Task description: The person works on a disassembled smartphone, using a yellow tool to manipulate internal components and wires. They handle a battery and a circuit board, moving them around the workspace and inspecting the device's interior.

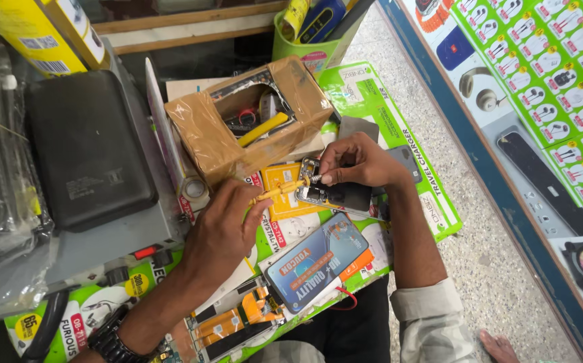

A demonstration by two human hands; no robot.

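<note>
My left hand (221, 232), with a dark watch on its wrist, grips a yellow-handled screwdriver (277, 191) that points right. The tip of the tool meets the top corner of an opened phone (332, 195) lying back-up on the green counter mat (416, 168). My right hand (359, 161) rests on that phone, thumb and forefinger pinched at the screwdriver tip near the camera area. Whether a screw sits between the fingers is too small to see.
A taped cardboard box (201, 131) holding tools stands just behind the hands. A black case (86, 148) lies left, a green cup (305, 50) of tools at the back, a tape roll (194, 188) beside the box. A blue-screened phone (318, 259) and another dismantled phone (238, 323) lie nearer me.
</note>
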